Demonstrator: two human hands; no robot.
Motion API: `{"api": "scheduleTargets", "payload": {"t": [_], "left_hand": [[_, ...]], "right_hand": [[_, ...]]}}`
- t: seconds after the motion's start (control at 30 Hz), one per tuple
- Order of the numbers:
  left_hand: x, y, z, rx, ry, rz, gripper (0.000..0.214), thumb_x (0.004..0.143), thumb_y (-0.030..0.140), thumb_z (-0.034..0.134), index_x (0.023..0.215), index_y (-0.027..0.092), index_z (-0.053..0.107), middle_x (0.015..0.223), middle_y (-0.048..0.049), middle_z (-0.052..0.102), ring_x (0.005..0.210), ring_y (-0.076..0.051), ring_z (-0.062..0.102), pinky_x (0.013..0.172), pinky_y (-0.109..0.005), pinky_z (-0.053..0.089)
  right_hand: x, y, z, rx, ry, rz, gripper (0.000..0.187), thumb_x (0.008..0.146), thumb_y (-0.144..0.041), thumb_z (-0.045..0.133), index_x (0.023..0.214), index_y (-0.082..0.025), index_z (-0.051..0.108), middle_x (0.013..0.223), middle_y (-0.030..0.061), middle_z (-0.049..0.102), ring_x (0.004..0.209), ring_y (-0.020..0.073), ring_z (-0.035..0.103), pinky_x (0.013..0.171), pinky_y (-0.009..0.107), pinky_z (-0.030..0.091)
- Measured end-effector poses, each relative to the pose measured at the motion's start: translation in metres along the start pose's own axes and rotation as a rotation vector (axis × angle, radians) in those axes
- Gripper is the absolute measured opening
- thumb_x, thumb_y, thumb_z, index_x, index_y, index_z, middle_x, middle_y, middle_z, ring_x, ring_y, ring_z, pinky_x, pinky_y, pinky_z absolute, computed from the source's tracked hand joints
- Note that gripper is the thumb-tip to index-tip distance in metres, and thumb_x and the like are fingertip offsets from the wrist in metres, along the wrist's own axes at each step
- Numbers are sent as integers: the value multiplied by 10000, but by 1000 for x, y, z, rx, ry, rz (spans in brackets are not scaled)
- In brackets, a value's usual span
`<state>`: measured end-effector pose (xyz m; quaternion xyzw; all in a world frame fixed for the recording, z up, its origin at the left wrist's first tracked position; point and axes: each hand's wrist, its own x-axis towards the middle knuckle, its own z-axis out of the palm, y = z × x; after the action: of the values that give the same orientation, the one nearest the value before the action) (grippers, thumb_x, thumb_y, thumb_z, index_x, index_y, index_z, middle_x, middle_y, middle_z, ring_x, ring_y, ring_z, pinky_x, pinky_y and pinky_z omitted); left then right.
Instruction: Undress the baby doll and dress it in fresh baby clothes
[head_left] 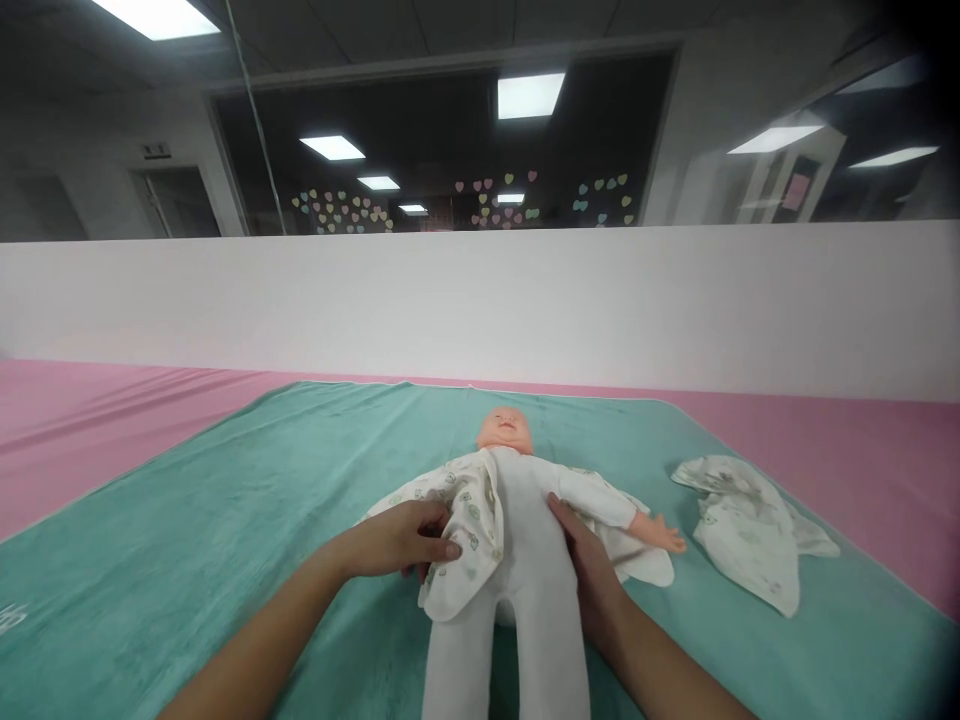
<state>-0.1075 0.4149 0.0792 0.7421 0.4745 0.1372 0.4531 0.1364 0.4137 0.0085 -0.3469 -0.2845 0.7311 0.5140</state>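
A baby doll (536,520) in a plain white bodysuit lies on its back, head away from me. A white printed baby shirt (477,530) covers its arm on my left and part of its chest. The shirt's other half spreads under the doll's bare-handed arm (600,497) on my right. My left hand (420,540) pinches the shirt's front panel between thumb and fingers. At the doll's right-hand side as I see it, my right hand (589,570) grips the torso, thumb on top; its other fingers are mostly hidden.
A crumpled white printed garment (746,530) lies to the right. Under everything spreads a teal blanket (225,530) over a pink sheet (825,450). A low white wall (465,305) stands behind, with dark windows (442,110) above it.
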Motion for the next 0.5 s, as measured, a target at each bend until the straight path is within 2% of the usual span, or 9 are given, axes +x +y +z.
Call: {"api": "scheduleTargets", "payload": {"t": [0.1, 0.17, 0.3, 0.5], "left_hand": [[-3, 7, 2, -11, 29, 13, 310, 783, 458, 527, 704, 162, 485, 660, 9, 546, 607, -122, 564, 471, -193, 391], [-7, 10, 4, -96, 1, 64, 329, 793, 440, 530, 645, 153, 467, 594, 11, 533, 554, -113, 551, 456, -194, 381], [-12, 10, 7, -364, -74, 203, 306, 807, 373, 549, 637, 121, 513, 547, -8, 537, 471, -102, 527, 443, -209, 385], [-10, 0, 8, -673, -108, 305, 273, 794, 323, 562, 631, 108, 523, 544, -28, 537, 440, -102, 517, 400, -203, 375]], "right_hand": [[-2, -1, 1, -30, -3, 8, 585, 763, -537, 544, 1270, -257, 468, 1040, 47, 648, 860, 217, 632, 754, 347, 517], [-5, -2, 4, -62, 3, -5, 616, 761, -557, 531, 1278, -230, 464, 986, 58, 663, 855, 226, 634, 752, 355, 514], [-11, -6, 11, -126, 42, -64, 639, 750, -570, 537, 1256, -182, 495, 916, 69, 676, 873, 233, 626, 780, 351, 499], [-13, -8, 14, -164, 76, -76, 594, 743, -562, 547, 1218, -207, 516, 923, 46, 669, 880, 220, 614, 767, 328, 489]]}}
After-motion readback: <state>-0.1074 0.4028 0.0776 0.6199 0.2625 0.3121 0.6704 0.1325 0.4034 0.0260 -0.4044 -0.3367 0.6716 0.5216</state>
